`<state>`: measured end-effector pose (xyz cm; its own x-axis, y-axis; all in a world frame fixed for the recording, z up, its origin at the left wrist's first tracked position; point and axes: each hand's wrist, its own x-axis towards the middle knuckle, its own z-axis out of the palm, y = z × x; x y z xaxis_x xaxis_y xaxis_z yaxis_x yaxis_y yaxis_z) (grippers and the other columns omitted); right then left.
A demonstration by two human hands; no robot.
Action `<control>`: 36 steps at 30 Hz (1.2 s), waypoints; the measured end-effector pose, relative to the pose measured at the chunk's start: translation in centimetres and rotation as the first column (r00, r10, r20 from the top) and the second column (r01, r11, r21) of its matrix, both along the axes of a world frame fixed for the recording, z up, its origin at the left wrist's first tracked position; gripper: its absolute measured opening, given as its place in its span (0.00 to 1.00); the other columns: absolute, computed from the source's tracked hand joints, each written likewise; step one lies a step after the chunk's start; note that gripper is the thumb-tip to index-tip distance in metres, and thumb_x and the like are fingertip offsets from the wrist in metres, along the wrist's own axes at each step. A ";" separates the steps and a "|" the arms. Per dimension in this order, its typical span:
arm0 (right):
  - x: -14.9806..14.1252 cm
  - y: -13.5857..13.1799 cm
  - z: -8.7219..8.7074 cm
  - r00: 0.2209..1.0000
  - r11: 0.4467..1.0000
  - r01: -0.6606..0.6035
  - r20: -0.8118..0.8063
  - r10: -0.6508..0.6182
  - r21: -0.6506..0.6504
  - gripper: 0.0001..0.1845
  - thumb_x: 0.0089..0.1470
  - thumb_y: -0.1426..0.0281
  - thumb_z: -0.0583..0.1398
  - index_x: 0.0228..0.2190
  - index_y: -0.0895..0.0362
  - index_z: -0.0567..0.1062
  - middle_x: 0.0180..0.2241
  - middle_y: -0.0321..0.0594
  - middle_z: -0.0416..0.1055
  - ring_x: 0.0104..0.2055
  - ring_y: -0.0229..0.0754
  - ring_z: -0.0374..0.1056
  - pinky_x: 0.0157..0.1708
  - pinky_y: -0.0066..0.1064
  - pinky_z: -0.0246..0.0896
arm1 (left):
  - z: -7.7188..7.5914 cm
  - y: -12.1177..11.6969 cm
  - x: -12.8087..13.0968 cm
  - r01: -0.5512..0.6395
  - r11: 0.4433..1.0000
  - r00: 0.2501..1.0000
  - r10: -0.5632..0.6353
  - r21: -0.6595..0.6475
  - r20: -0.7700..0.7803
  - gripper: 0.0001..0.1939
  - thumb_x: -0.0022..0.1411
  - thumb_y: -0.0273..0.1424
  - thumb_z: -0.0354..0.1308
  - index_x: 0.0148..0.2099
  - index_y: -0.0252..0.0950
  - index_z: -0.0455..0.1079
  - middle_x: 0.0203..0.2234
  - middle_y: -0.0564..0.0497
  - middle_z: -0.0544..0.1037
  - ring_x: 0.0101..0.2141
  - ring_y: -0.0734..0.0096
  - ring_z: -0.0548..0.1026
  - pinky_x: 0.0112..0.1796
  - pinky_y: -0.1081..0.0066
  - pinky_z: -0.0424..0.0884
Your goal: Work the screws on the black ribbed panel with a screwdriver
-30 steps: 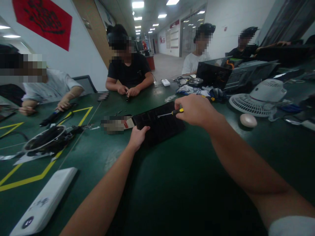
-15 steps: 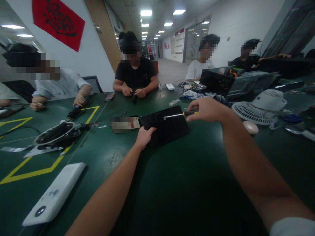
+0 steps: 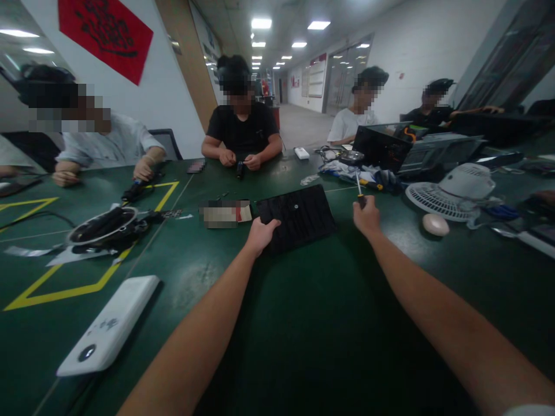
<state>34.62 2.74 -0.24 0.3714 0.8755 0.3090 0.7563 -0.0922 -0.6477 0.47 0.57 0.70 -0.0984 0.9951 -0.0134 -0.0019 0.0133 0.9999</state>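
A flat black panel lies on the green table in front of me. My left hand grips its near left corner, fingers closed over the edge. My right hand rests on the table just right of the panel, closed round a small screwdriver with a yellow and black handle. The shaft points up and away from me. A small screw or hole shows near the panel's middle.
A white power bank lies near left. A black round device sits inside yellow tape lines. A white fan and a pink oval object are to the right. Other people work at the far side, with open laptops near them.
My right hand has drawn the screwdriver off the panel to the right and down, turning its shaft upright. My left hand has kept its hold on the panel's corner.
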 end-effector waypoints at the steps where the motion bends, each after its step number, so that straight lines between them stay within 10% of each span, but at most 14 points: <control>1: 0.0 -0.2 -0.4 0.999 0.999 0.034 -0.003 -0.034 -0.001 0.21 0.68 0.61 0.52 0.57 0.55 0.70 0.43 0.52 0.79 0.42 0.55 0.75 0.44 0.43 0.67 | -0.1 0.0 0.0 0.003 1.000 1.000 -0.003 -0.002 -0.002 0.16 0.47 0.35 0.73 0.39 0.36 0.82 0.39 0.43 0.89 0.45 0.47 0.86 0.51 0.53 0.81; 12: 0.2 -1.3 -0.4 0.999 1.000 0.023 -0.024 -0.023 -0.018 0.13 0.58 0.54 0.61 0.31 0.49 0.71 0.37 0.47 0.79 0.41 0.53 0.70 0.41 0.42 0.62 | -0.7 0.2 -0.2 0.005 1.000 1.000 -0.005 0.010 -0.009 0.13 0.49 0.34 0.73 0.39 0.37 0.82 0.39 0.42 0.88 0.44 0.48 0.87 0.51 0.53 0.81; 36: 0.7 -2.0 -0.3 0.997 0.999 0.046 -0.058 -0.048 -0.024 0.14 0.53 0.61 0.66 0.28 0.46 0.65 0.29 0.40 0.73 0.36 0.52 0.69 0.40 0.43 0.61 | -0.9 -0.6 -0.2 0.032 0.999 0.997 -0.031 0.020 -0.066 0.07 0.55 0.32 0.71 0.38 0.36 0.83 0.38 0.43 0.88 0.43 0.50 0.86 0.53 0.53 0.80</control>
